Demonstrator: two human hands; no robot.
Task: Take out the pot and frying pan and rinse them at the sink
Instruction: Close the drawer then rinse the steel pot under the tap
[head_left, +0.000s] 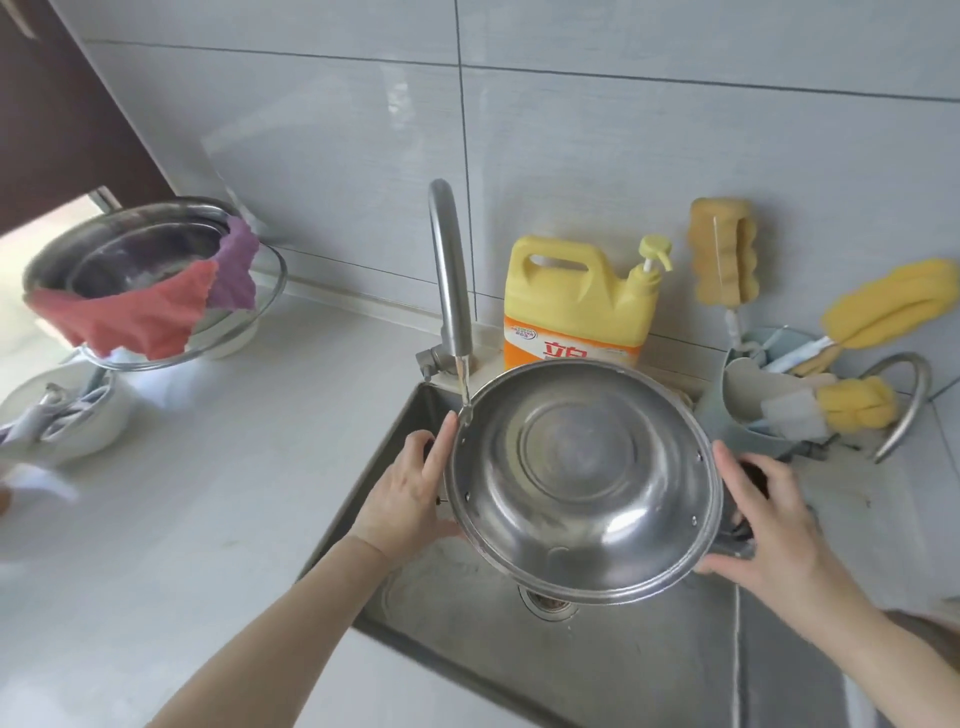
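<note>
Tiled kitchen sink (395, 431): left hand (402, 501) and right hand (769, 525) grip the handles of an empty steel pot (582, 483) held tilted under the running faucet (449, 275); a cup (748, 410) alongside holds sponge brushes.

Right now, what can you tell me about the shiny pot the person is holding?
The pot is round, shiny steel, with small rivets near its rim. It is tilted toward the camera over the sink. The left hand and right hand hold its sides. Water from the tap hits its rim.
</note>
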